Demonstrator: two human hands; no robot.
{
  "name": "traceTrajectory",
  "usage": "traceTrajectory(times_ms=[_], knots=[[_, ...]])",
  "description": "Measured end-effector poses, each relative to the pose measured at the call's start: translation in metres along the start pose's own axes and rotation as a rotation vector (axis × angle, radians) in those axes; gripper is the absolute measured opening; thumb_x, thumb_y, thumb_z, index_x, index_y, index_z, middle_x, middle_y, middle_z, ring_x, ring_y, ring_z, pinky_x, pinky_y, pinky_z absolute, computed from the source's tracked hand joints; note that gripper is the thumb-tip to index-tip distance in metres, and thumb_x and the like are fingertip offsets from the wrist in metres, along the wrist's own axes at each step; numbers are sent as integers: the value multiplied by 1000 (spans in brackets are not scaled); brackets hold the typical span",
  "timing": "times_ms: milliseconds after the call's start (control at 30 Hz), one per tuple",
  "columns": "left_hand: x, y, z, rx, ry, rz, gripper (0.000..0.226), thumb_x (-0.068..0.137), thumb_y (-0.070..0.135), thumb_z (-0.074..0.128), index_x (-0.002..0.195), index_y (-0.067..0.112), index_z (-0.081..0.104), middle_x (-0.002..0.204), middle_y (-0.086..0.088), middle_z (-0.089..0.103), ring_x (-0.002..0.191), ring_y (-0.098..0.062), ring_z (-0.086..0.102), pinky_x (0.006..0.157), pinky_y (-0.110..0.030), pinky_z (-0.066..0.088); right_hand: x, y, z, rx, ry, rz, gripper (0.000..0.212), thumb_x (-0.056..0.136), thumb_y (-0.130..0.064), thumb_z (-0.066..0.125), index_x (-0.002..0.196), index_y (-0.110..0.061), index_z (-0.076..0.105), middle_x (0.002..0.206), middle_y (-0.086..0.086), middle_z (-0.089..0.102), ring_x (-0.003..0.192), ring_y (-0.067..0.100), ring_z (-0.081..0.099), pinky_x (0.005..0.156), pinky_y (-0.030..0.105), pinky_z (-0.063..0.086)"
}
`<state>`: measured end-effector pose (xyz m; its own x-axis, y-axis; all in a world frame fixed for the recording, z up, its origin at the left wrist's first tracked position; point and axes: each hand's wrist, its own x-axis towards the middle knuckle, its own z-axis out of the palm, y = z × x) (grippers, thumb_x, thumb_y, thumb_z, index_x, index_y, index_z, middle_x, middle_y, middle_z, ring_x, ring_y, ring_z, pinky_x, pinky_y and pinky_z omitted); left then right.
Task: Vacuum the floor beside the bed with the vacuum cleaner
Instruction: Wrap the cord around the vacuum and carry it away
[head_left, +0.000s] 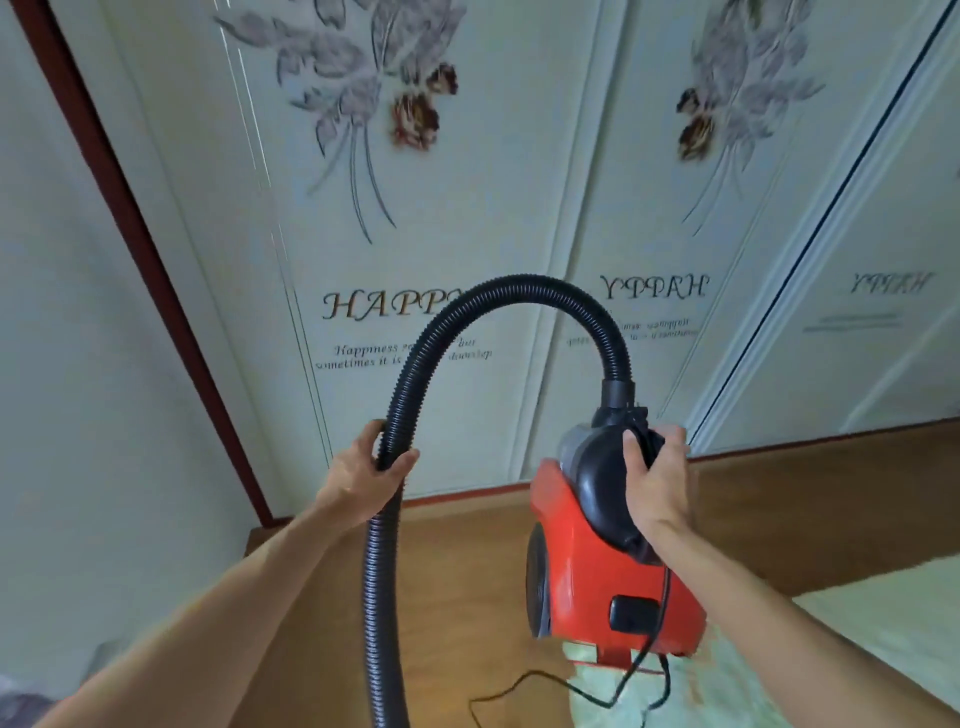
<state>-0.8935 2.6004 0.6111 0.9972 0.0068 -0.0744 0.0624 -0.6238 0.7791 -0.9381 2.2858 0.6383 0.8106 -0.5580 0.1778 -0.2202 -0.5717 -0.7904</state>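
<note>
A red and black canister vacuum cleaner (582, 566) hangs in the air above the floor, nose up. My right hand (657, 486) grips its black carry handle. Its ribbed black hose (498, 296) arches from the top of the body over to the left and drops out of the bottom of the view. My left hand (363, 473) is closed around the hose on its downward run. The nozzle end of the hose is out of sight. A thin black power cord (524, 680) trails from the body down to the wooden floor (457, 587).
White wardrobe doors (467, 218) with flower prints and "HAPPY" lettering stand straight ahead. A dark red frame (156, 270) borders them on the left beside a pale wall. The bed edge with pale green and white bedding (852, 639) lies at the lower right.
</note>
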Motion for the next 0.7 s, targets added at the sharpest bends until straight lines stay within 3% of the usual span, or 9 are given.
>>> traceTrajectory(times_ms=[100, 200, 333, 433, 567, 700], knots=[[19, 68, -16, -40, 45, 22, 49, 94, 42, 62, 135, 23, 42, 95, -10, 68, 78, -25, 69, 72, -40, 59, 48, -41, -41, 17, 14, -44, 29, 100, -42, 46, 111, -16, 41, 72, -2, 50, 71, 32, 58, 67, 46, 54], [34, 131, -25, -49, 91, 67, 51, 93, 41, 64, 136, 22, 43, 99, -11, 69, 81, -26, 69, 73, -38, 58, 91, -72, -79, 66, 32, -60, 25, 99, -45, 47, 107, -24, 36, 76, 1, 52, 72, 36, 64, 63, 54, 58], [52, 205, -31, 15, 182, 157, 52, 93, 45, 62, 135, 20, 44, 100, -12, 68, 86, -30, 67, 79, -40, 57, 133, -103, -126, 105, 60, -44, 34, 99, -42, 48, 117, -15, 37, 79, 0, 47, 72, 31, 60, 66, 56, 58], [71, 249, -29, 1, 161, 185, 52, 94, 46, 62, 136, 22, 43, 102, -10, 67, 84, -27, 66, 73, -36, 55, 162, -114, -153, 124, 91, -38, 35, 100, -40, 49, 117, -12, 37, 83, 3, 49, 67, 26, 56, 63, 50, 59], [113, 283, -22, -84, 63, 185, 51, 92, 46, 64, 134, 26, 44, 105, -13, 66, 88, -29, 69, 71, -47, 62, 200, -117, -166, 104, 153, -3, 35, 100, -38, 50, 116, -9, 38, 81, 0, 44, 65, 22, 55, 55, 42, 58], [167, 302, -5, -128, -18, 207, 52, 93, 44, 64, 137, 29, 42, 104, -10, 63, 82, -23, 65, 53, -36, 59, 245, -113, -162, 49, 212, 18, 36, 100, -38, 50, 118, -9, 38, 90, 8, 51, 64, 26, 55, 41, 31, 46]])
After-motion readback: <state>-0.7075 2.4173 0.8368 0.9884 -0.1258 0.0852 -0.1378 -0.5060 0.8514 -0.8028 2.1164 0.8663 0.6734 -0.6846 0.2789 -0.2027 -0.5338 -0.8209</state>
